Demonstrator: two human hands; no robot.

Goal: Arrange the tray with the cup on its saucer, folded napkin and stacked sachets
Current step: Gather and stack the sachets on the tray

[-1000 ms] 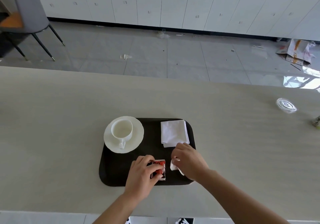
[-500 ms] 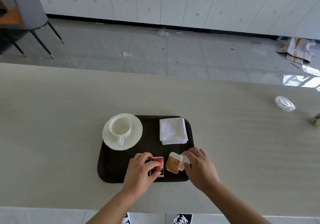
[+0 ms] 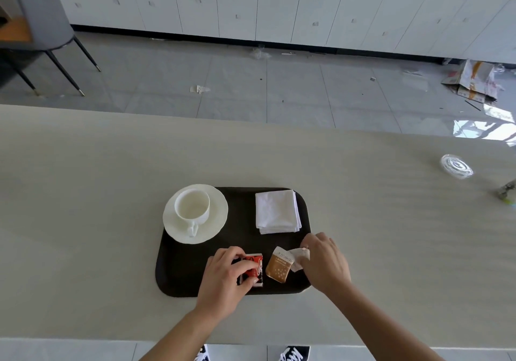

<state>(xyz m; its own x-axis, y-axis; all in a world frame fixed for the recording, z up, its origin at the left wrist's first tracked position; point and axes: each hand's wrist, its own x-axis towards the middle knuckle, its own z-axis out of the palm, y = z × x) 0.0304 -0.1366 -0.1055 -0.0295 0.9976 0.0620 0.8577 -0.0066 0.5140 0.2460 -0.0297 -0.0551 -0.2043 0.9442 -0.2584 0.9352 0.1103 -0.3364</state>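
Sachets sit unstacked at the near edge of the dark tray (image 3: 178,276). My left hand (image 3: 226,279) pinches the red sachet (image 3: 255,267) flat, probably as the stack's base. My right hand (image 3: 325,263) grips a pale sachet (image 3: 300,257), fingers curled, overlapping the brown sachet (image 3: 277,265) beside it. Far left, the cup (image 3: 192,207), seemingly empty, stands on its saucer (image 3: 215,221); far right lies the folded napkin (image 3: 276,211).

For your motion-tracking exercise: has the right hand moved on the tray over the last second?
Yes. The right hand has drawn away from the folded napkin toward the tray's near right corner, uncovering a brown sachet.
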